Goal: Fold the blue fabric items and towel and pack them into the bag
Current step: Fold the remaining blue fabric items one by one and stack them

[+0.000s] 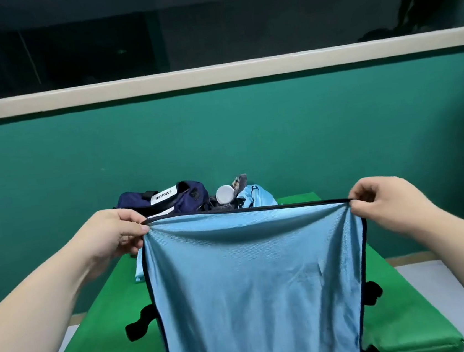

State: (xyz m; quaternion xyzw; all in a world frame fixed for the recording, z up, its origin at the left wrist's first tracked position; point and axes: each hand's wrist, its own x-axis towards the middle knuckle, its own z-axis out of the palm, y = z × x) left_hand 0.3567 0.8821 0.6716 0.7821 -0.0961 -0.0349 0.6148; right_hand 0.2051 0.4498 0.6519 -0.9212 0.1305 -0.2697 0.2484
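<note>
- Left hand (115, 232) and right hand (378, 202) each pinch a top corner of a light-blue, dark-trimmed towel (257, 283), hanging unfolded before the navy fabric duffel bag (170, 201).
- Folding looks barely begun; a pale-blue garment (259, 198) lies beside the bag, unpacked.

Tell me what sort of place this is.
Likely a plain indoor room set up as a workstation: a green padded table stands against a teal wall, a long dark window runs above it, and a navy bag sits at the table's far end.
</note>
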